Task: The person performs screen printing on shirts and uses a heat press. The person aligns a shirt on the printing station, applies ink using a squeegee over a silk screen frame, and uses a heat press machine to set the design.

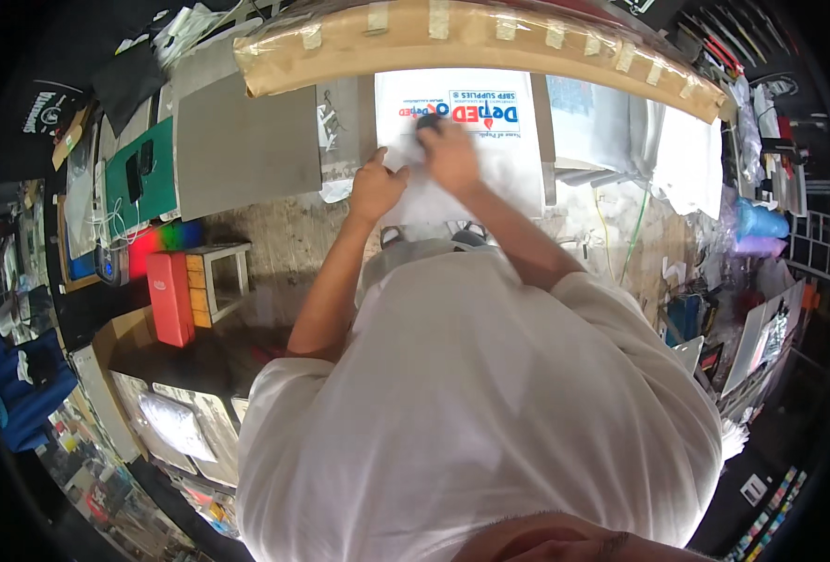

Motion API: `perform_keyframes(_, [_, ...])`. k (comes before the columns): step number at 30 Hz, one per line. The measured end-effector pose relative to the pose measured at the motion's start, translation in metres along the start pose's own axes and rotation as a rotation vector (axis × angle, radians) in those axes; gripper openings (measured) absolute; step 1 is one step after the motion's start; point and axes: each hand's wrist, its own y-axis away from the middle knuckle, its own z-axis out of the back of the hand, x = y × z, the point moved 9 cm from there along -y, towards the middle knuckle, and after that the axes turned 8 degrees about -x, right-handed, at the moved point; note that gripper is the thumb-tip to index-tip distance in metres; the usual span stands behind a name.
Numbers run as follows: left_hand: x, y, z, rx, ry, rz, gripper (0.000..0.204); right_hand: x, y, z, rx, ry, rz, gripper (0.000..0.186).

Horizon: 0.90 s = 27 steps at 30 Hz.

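Observation:
A white printed sheet (504, 178) with red and blue print, upside down to me, lies on the work surface ahead. My left hand (377, 189) rests at its left edge with thumb and forefinger apart, holding nothing I can see. Over the sheet, my right hand (451, 157) is slightly blurred and closed round a small black rounded object (427, 125). That object lies over part of the print; its exact kind cannot be made out.
A long taped cardboard roll (481, 36) spans the far side. Left are a grey board (246, 136), a green mat (143, 178) bearing a dark phone-like device (136, 176) and a red box (169, 298). White sheets (689, 159) and yellow and green cords (637, 229) are right.

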Motion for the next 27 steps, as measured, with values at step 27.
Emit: perform_keyframes(27, [-0.035, 0.004, 0.028, -0.405, -0.172, -0.347, 0.031, 0.004, -0.082, -0.043, 0.18, -0.111, 0.129, 0.03])
